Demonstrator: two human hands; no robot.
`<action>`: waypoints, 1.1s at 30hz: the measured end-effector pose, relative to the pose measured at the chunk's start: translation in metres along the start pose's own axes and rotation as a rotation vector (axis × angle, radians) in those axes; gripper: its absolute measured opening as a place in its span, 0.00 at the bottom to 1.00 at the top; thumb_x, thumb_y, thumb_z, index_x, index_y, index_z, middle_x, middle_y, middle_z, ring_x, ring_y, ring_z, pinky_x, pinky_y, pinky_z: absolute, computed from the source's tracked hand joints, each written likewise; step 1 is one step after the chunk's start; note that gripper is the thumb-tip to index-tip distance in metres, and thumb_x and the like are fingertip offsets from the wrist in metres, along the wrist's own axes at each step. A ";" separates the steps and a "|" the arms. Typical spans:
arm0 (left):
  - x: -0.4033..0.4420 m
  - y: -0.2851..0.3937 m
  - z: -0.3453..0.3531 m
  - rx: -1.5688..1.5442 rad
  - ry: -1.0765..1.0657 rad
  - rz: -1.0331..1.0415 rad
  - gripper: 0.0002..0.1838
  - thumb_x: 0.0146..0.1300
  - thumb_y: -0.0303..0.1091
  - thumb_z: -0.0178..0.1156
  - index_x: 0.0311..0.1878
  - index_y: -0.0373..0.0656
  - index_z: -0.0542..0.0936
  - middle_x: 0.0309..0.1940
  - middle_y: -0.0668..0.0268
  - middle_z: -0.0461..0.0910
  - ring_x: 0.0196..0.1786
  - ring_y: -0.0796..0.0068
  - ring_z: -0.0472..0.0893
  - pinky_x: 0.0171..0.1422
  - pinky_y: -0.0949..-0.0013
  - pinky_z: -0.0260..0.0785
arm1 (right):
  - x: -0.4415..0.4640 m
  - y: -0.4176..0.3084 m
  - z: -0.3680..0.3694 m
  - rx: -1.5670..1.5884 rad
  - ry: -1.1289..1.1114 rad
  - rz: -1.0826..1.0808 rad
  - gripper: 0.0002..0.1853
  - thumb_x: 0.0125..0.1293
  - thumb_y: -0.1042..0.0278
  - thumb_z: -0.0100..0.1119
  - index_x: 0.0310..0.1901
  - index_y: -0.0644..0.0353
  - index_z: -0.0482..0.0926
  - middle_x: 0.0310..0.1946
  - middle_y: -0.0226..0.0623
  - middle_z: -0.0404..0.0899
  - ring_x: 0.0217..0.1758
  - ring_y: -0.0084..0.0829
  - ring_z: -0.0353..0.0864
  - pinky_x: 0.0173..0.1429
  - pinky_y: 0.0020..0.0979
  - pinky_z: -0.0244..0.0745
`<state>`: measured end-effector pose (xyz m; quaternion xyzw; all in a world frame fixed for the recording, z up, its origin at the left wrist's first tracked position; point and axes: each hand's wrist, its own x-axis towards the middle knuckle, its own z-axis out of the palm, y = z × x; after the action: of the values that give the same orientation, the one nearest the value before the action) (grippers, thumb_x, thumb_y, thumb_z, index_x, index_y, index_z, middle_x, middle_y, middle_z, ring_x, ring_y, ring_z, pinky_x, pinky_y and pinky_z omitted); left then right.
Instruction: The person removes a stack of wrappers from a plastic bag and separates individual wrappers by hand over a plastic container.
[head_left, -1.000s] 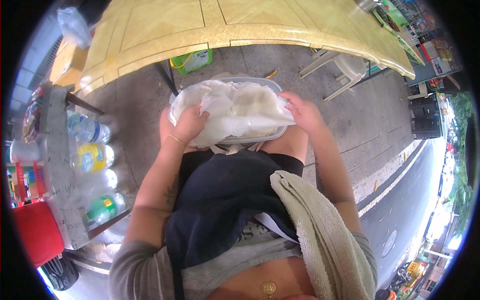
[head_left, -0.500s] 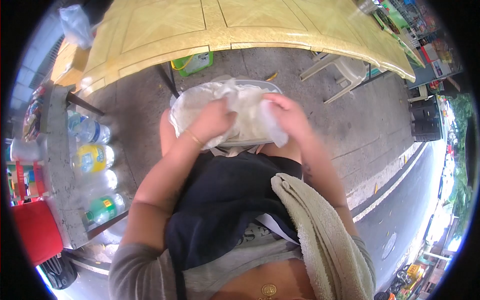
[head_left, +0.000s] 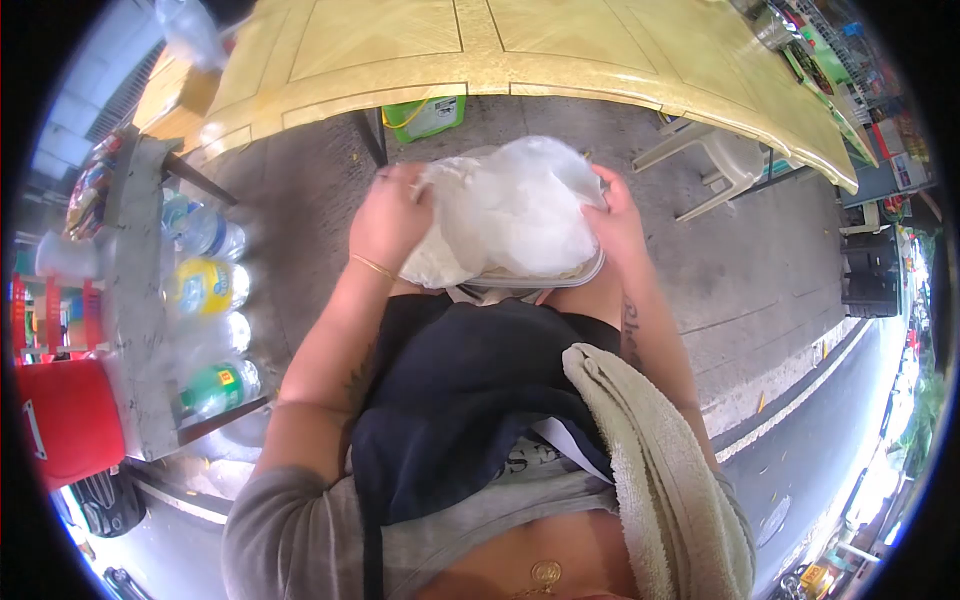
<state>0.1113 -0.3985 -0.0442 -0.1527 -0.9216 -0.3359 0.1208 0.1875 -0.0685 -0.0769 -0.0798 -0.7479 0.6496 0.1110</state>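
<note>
A thin, white, see-through plastic sheet (head_left: 530, 205) is stretched out between my two hands, above a tub (head_left: 565, 277) on my lap. My left hand (head_left: 393, 212) is closed at the sheet's left edge, its fingertips partly hidden. On the other side, my right hand (head_left: 618, 215) pinches the right edge between thumb and fingers. Crumpled whitish lining (head_left: 440, 262) shows at the tub's left side. The sheet covers most of the tub's contents. A beige towel (head_left: 650, 460) hangs over my right shoulder.
Ahead stands a table with a yellow cover (head_left: 560, 50); a green container (head_left: 430, 115) sits beneath it. A plastic chair (head_left: 715, 160) is at the right. Several bottles (head_left: 210, 285) line a ledge (head_left: 145, 330) on the left. Beyond the pavement at right runs a road (head_left: 800, 430).
My hands have moved apart, the left one outward to the left. The white sheet, bunched by my right hand before, is now spread wide over the tub.
</note>
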 end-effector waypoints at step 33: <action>0.003 0.042 -0.023 -1.449 -0.433 -0.548 0.04 0.66 0.27 0.59 0.34 0.40 0.79 0.28 0.69 0.79 0.29 0.79 0.77 0.36 0.74 0.72 | -0.037 -0.042 0.090 0.209 0.024 0.603 0.27 0.72 0.60 0.62 0.68 0.57 0.66 0.61 0.39 0.75 0.57 0.34 0.77 0.56 0.33 0.74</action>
<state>0.1265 -0.3818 -0.0018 -0.0231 -0.4822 -0.8310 -0.2764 0.2003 -0.1697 -0.0495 -0.2937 -0.6183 0.7256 -0.0704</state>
